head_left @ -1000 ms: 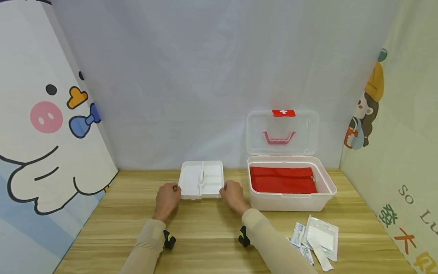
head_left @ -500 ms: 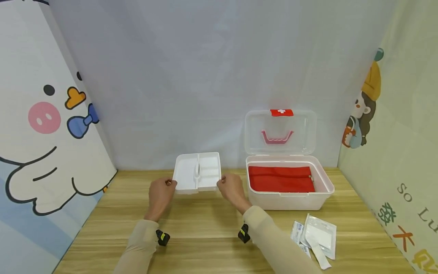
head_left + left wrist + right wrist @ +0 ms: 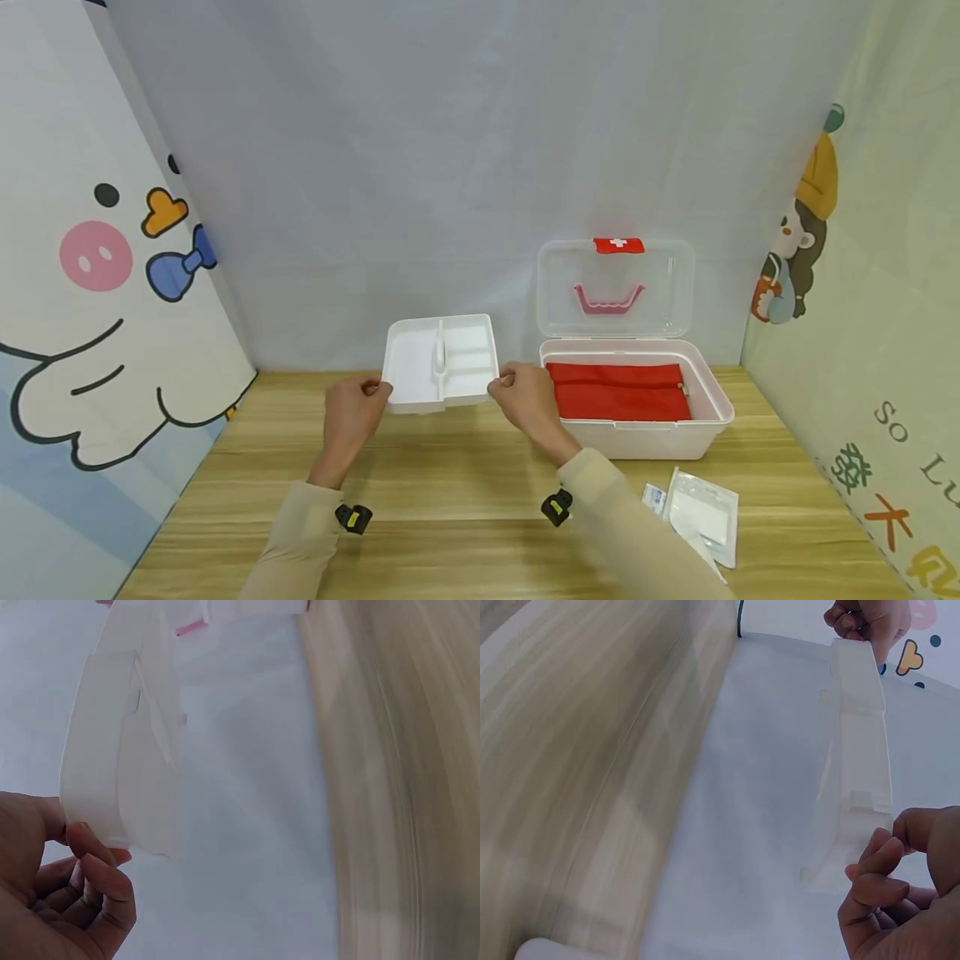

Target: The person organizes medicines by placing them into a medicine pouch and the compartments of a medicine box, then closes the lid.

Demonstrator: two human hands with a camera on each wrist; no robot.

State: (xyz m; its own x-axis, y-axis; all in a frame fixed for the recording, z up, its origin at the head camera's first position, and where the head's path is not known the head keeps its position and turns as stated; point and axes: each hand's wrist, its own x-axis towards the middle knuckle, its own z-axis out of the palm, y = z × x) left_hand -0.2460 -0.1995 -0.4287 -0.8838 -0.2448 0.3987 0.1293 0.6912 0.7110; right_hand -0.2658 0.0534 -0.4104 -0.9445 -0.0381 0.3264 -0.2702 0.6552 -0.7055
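Observation:
A white compartment tray (image 3: 411,367) with a small raised handle on its divider hangs above the table, held from both sides. My left hand (image 3: 354,414) pinches its near left corner between thumb and fingers. At the opposite near corner my right hand (image 3: 527,402) pinches the rim in the same way. The left wrist view shows the tray's side wall (image 3: 94,750) between thumb and curled fingers. From the right wrist, the tray's underside and front wall (image 3: 862,750) are seen, with both hands on its ends. No object lies in its compartments.
At right stands a white first-aid box (image 3: 637,437), its clear lid (image 3: 660,287) raised, with a red pouch (image 3: 615,402) inside. In front of it on the wooden table (image 3: 450,542) lie flat packets (image 3: 705,508), partly covered by the right sleeve. A grey-white curtain (image 3: 360,208) closes off the back.
Both hands have lifted the tray off the table, first up and slightly left, then further up and a little right towards the box. The box and packets stay in place.

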